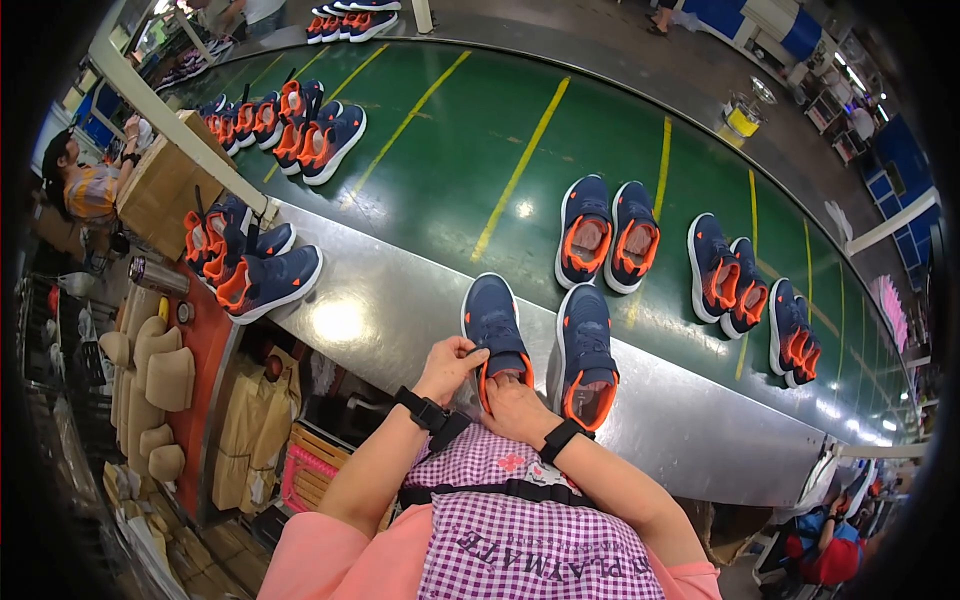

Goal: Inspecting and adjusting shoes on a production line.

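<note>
A navy sneaker point(493, 318) with orange lining and a white sole lies on the metal ledge in front of me, toe pointing away. My left hand point(447, 370) is closed in a pinch at the left edge of its strap. Curled over the collar, my right hand point(516, 408) reaches into the opening and grips the shoe there; its fingertips are partly hidden inside. Just right of it stands a matching sneaker point(586, 335), apart from both hands, its opening toward me.
Beyond the metal ledge point(400, 290) runs a green conveyor belt point(420, 150) with yellow lines. Sneaker pairs point(608, 235) stand on it to the right; more sneakers point(320, 140) are far left. Sneakers point(265, 280) crowd the ledge's left end near a white post point(180, 125). Beige shoe lasts point(168, 380) lie lower left.
</note>
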`<state>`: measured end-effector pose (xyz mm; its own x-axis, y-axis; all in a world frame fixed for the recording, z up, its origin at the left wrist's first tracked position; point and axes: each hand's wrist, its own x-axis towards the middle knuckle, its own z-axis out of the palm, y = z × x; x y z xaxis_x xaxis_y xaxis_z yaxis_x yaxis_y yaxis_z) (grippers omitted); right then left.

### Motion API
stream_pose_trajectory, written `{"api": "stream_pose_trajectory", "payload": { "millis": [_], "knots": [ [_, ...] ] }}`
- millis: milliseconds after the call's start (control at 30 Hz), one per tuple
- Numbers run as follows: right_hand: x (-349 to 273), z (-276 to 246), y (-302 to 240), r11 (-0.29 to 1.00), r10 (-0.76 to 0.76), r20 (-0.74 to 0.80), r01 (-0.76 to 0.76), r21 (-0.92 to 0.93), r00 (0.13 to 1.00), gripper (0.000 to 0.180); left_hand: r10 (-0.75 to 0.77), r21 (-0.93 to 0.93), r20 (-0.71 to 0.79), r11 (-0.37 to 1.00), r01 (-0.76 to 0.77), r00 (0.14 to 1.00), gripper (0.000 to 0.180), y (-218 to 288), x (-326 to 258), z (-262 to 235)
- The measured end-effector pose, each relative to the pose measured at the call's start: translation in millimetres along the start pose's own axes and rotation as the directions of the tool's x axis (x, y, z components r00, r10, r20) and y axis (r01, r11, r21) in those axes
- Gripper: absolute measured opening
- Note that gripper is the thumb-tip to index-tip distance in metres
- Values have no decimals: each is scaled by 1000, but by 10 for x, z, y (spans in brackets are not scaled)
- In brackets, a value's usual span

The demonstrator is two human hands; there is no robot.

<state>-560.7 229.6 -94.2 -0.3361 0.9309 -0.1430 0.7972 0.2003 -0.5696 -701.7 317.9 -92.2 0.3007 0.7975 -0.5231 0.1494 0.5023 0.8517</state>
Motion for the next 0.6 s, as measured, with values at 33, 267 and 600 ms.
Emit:
{"api": "stream_pose_trajectory", "payload": {
  "millis": [33, 267, 600],
  "knots": [
    [1, 9, 5, 1000, 3, -26, -2, 9, 1000, 45, -10, 4, 9, 1000, 10, 1000, 19, 119, -34, 16],
    [4, -117, 65, 999, -16, -51, 18, 34, 999, 36, 102, 100, 103, 989, -112, 989, 14, 753, 96, -6],
    [-160, -210, 191, 959, -25, -131, 61, 276, 991, 38, -43, 46, 201, 998, 35, 979, 18, 599, 45, 2]
  ]
}}
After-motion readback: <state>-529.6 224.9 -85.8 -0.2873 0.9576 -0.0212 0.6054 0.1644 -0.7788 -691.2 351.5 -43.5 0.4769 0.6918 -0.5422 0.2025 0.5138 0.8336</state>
